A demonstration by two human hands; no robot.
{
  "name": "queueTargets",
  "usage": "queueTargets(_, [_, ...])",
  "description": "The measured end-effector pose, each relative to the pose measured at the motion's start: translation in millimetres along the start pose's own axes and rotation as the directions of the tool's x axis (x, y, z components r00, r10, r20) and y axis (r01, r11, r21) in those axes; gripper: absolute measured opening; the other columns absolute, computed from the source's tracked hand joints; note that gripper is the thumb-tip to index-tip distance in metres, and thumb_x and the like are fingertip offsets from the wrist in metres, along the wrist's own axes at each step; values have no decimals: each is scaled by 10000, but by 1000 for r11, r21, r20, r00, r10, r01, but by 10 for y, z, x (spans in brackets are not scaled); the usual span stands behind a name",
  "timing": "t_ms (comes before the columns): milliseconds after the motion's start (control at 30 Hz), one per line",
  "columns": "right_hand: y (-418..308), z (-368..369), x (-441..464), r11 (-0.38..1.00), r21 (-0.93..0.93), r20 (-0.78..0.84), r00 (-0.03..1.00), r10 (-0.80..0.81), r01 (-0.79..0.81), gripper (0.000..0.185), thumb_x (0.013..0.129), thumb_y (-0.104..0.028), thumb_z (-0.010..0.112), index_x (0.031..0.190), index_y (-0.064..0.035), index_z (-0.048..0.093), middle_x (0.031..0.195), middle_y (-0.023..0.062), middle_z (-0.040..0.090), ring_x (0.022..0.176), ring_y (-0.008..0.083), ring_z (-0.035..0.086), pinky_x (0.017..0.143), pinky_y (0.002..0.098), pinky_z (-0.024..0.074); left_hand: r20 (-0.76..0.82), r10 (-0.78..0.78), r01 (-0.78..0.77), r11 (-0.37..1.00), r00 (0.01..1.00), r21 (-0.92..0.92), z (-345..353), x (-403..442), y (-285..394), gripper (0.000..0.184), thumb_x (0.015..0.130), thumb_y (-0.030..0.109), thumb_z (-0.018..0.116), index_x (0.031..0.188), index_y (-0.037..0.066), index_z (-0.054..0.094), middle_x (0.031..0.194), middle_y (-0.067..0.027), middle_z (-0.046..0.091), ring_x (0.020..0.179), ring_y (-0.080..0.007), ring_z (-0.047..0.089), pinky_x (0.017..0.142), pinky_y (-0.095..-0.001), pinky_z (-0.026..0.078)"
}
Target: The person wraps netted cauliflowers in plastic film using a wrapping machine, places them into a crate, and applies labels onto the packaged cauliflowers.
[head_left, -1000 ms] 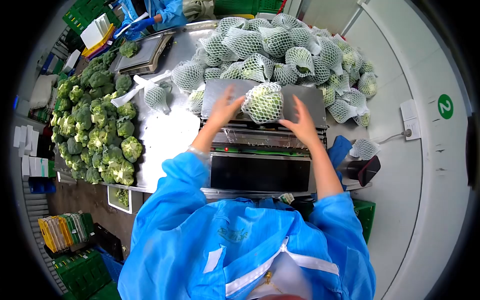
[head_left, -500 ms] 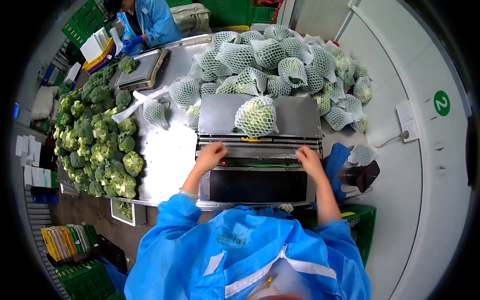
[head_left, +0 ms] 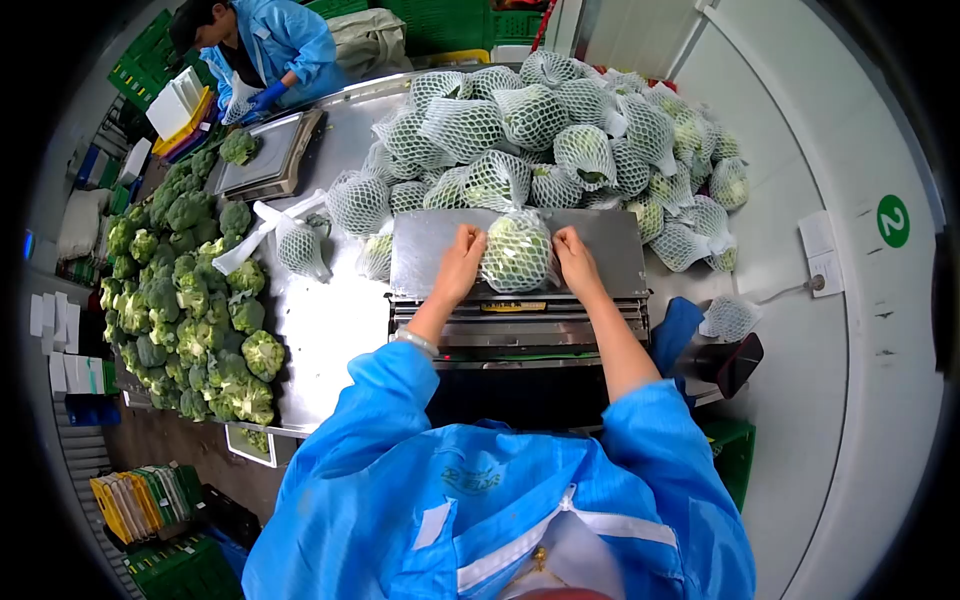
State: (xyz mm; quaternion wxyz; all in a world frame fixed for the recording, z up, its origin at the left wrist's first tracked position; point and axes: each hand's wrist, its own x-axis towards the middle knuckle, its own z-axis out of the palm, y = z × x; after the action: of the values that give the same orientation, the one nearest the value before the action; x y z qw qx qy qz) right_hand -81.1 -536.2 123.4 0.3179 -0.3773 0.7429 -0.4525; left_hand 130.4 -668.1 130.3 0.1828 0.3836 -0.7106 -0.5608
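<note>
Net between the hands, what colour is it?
The net is white, clearest in the head view.

Blue jackets point(head_left: 480, 500) — white-striped, white mesh point(head_left: 462, 125), green broccoli point(head_left: 190, 300)

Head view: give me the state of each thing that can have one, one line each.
Left hand, bare, fingers curled closed
Right hand, bare, fingers curled closed
Netted head between them, resting upon the metal plate
Metal plate, partly covered
Red light, lit
Netted heads behind, heaped
Loose broccoli, heaped, un-netted
Scale, loaded with one broccoli
Wall plug, plugged in
</note>
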Motion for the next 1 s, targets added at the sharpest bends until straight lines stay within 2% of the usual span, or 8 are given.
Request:
queueTargets(67, [-144,-45,-288,998,50,36,999,33,-35,404,979,-370,540,1197,-34,497,1037,178,662,988,280,627,853,387,463,127,44,7,928,991,-373,-33,-146,45,534,922,333,638,1333,92,398,1204,-223,623,1138,-363,598,959,-401,455])
queueTargets(167, [77,-131,-417,998,45,135,990,-49,44,645,932,-457,606,1341,16,449,1210,220,632,1136,265,601,944,342,454,256,381,-427,891,889,157,-100,-390,210,934,782,439,776,1477,106,249,1259,-220,597,1184,-329,580,995,-371,442])
queueTargets(367, [-505,-476,-621,996,-53,344,935,83,-69,461,883,-427,671,913,29,603,808,127,682,789,131,620,700,307,486,367,-40,76,993,929,-86,-204,-491,469,1085,678,469,844,1466,-41,300,1339,-225,546,1223,-284,544,1054,-354,401])
queueTargets(467, [-1101,-651,-1245,936,-332,557,825,93,118,518,800,-412,750,1092,-4,621,917,149,707,841,245,667,796,354,508,539,-103,171,982,836,-77,-297,-975,613,962,763,504,765,1407,-101,383,1346,-211,541,1233,-280,529,1079,-356,374])
queueTargets(567, [-1216,-739,-1802,988,-112,582,799,152,-107,386,796,-269,793,1053,-6,676,890,76,710,763,111,639,726,276,512,720,-393,719,663,572,-210,-293,-1496,733,726,903,591,577,1372,45,486,1210,-101,619,1037,-169,618,814,-318,542])
queueTargets(767, [-311,-340,-2474,900,69,379,845,377,-431,277,823,-268,790,895,-22,685,690,35,650,583,101,613,509,248,473,720,-539,900,272,436,-342,40,-2111,185,623,918,612,537,1366,179,516,1205,-60,637,989,-156,641,792,-346,565])
queueTargets(900, [-34,-221,-2756,933,146,152,939,308,-330,320,862,-320,742,824,-17,646,640,64,627,541,123,573,498,287,458,612,-517,705,703,598,-95,-50,-2439,-196,470,955,440,595,1216,52,644,939,-86,711,854,-161,678,801,-292,549])
queueTargets(1000, [155,-82,-2892,980,105,-145,973,181,-167,373,940,-335,619,778,1,602,630,130,602,565,198,579,546,375,447,292,-379,461,832,878,-309,110,-2687,-153,367,1002,336,549,939,3,691,730,-52,660,644,-128,614,603,-269,492])
